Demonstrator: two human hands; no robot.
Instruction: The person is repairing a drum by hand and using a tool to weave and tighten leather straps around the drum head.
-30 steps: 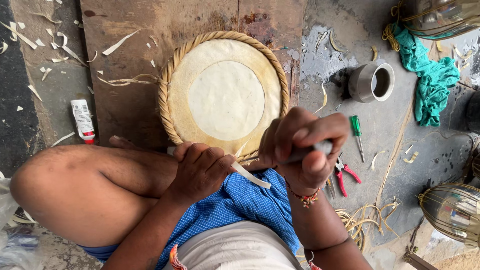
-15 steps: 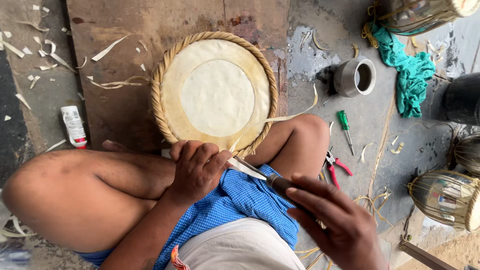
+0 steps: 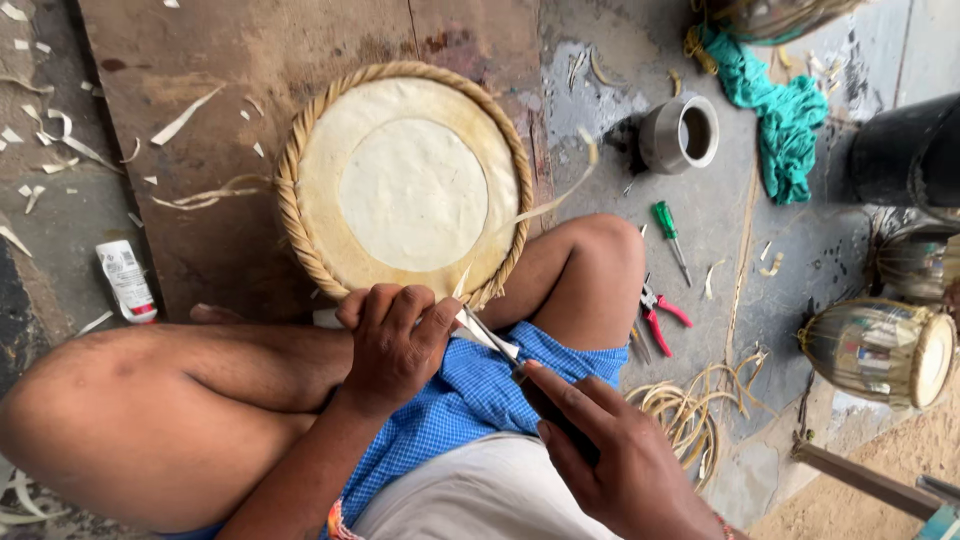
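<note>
A round drum head (image 3: pixel 405 185), pale skin ringed by a braided cane rim, leans between my crossed legs on a brown board. My left hand (image 3: pixel 395 345) grips its near rim, fingers curled over the edge. My right hand (image 3: pixel 610 455) holds a knife (image 3: pixel 492 340) by its dark handle; the blade points up-left and its tip meets the rim beside my left fingers. A thin pale strip (image 3: pixel 555 195) curls up from the rim toward the right.
Pale shavings (image 3: pixel 60 140) litter the floor at left, beside a small white tube (image 3: pixel 127 280). At right lie a metal cup (image 3: pixel 680 133), green screwdriver (image 3: pixel 670 235), red pliers (image 3: pixel 660 315), coiled cane strips (image 3: pixel 690 405), a teal cloth (image 3: pixel 780 120) and small drums (image 3: pixel 880 350).
My right hand dropped from in front of the drum down to my lap, bringing the knife low with its blade against the rim. A pale strip now trails off to the right.
</note>
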